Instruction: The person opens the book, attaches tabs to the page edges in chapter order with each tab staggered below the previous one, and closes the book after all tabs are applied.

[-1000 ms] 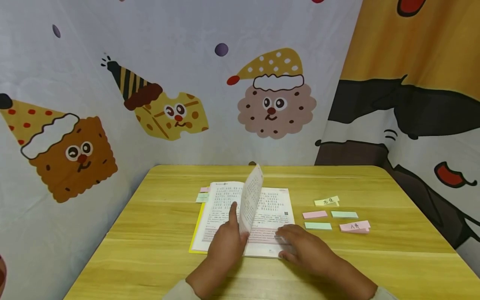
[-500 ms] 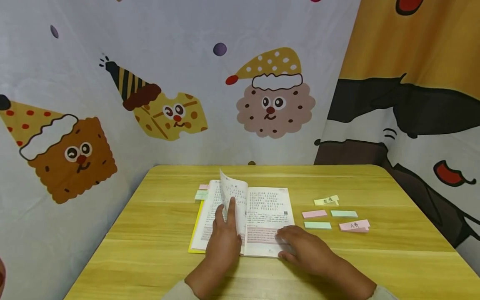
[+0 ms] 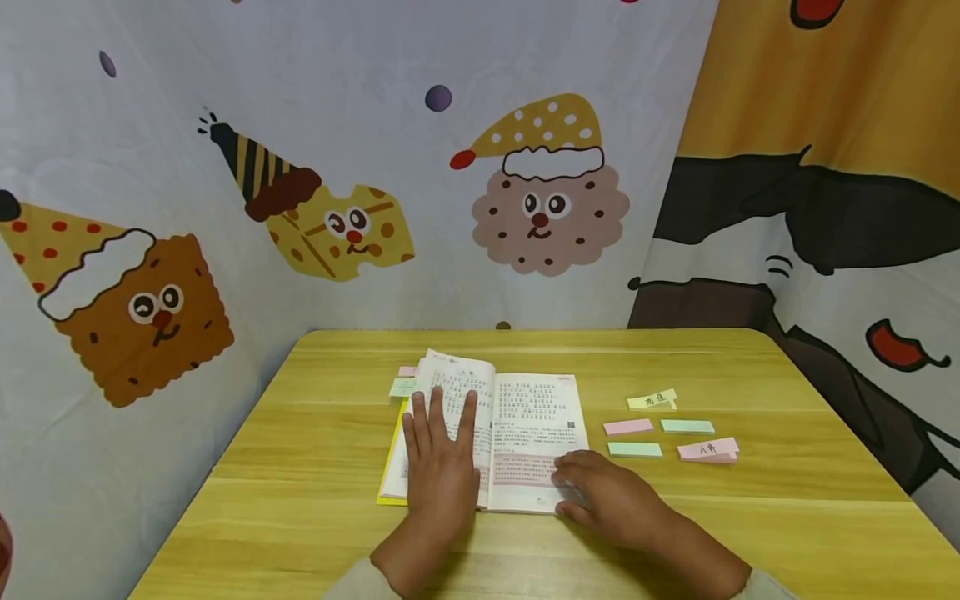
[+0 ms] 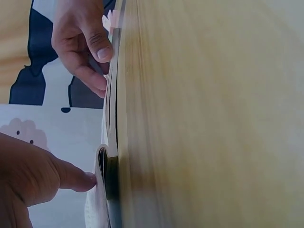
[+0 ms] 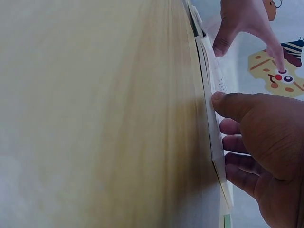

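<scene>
An open book (image 3: 534, 417) with printed pages and a yellow cover edge lies on the wooden table. My left hand (image 3: 441, 475) is spread over its left page, fingers straight, with the thumb near the spine. The top corner of that page lifts slightly. On the lower right page rests my right hand (image 3: 611, 496), its fingers loosely bent at the page's outer edge. In the right wrist view, the right thumb and fingertips touch the book's page (image 5: 216, 76) and nothing is pinched between them. Pink and green sticky tabs (image 3: 402, 387) stick out from the book's left side.
Right of the book lie a yellow folded note with writing (image 3: 651, 401), a pink strip (image 3: 628, 427), green strips (image 3: 687, 427) and a pink folded note with writing (image 3: 708, 451). A cartoon-printed curtain (image 3: 450, 300) hangs behind the table (image 3: 337, 350).
My left hand has swept a standing page from the middle over to the left and flattened it, fingers now spread on it. The right hand has stayed in place.
</scene>
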`<state>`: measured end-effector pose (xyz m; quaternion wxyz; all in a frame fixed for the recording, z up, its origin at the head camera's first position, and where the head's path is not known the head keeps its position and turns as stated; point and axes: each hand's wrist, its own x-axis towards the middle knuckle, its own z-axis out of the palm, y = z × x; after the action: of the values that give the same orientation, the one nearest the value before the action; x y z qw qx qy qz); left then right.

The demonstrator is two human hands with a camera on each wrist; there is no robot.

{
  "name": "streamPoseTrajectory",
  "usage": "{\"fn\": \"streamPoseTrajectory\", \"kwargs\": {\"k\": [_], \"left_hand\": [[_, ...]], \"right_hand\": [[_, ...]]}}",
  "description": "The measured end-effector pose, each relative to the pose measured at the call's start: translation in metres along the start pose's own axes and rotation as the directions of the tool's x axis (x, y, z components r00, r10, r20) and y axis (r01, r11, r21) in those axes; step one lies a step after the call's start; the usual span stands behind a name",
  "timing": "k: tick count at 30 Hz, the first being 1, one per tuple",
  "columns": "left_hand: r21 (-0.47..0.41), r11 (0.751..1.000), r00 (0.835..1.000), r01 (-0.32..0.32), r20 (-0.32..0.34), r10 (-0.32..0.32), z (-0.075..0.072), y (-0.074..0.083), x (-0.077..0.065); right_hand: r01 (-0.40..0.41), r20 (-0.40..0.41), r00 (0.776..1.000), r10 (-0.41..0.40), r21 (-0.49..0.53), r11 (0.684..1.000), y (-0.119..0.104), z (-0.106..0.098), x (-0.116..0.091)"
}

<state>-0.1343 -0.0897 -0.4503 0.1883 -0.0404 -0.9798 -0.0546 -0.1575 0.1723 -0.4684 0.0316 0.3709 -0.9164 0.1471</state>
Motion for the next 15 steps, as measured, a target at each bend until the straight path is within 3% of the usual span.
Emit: {"fn": "streamPoseTrajectory", "kwargs": {"k": [7, 15], "left_hand": [[0.002, 0.999, 0.998, -0.05, 0.031, 0.05, -0.0004, 0.0042, -0.0003], [-0.112, 0.984, 0.986, -0.142, 0.076, 0.151, 0.0011, 0.0064, -0.0026]], "right_hand": [[-0.001, -0.006, 1.0, 0.001, -0.002, 1.0, -0.0007, -0.0003, -0.0003], [0.0, -0.023, 1.0, 0.001, 0.012, 1.0, -0.0006, 0.0006, -0.0016]]}}
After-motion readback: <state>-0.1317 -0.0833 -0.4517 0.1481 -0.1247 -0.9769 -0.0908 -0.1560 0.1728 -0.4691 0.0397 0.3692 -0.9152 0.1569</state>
